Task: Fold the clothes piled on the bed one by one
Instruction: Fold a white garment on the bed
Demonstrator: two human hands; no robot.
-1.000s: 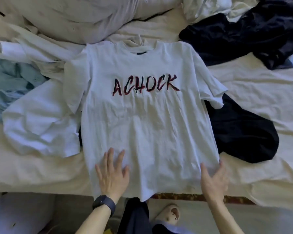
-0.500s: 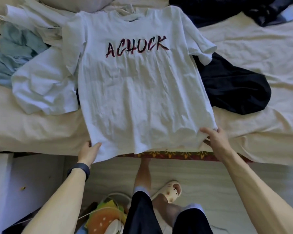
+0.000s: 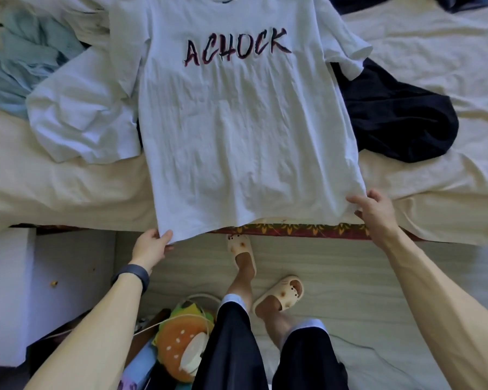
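The bed [image 3: 68,192], draped in a cream sheet, filled the upper field; the white T-shirt [image 3: 245,136] printed "ACHOCK" lay face up across it, collar away from me, its hem hanging just past the mattress edge. To its left sat a crumpled white garment [image 3: 76,116] and, beyond that, a pale blue garment [image 3: 20,66]; to its right, partly under the sleeve, lay a dark navy garment [image 3: 400,119].

A second before, I had both palms spread flat on the lower shirt body, smoothing it. By this moment they had left the cloth's face and gone to the two hem corners. My left hand [image 3: 151,246], with a dark wristband [image 3: 133,275] behind it, pinched the left corner between thumb and fingers, below the bed edge. My right hand [image 3: 373,212] was closed on the right corner, thumb on top; how far the fingers curled beneath, I could not tell.

I judged that smoothing was finished and the fold proper was about to start, most likely by carrying the hem up toward the collar. The other garments remained unfolded.
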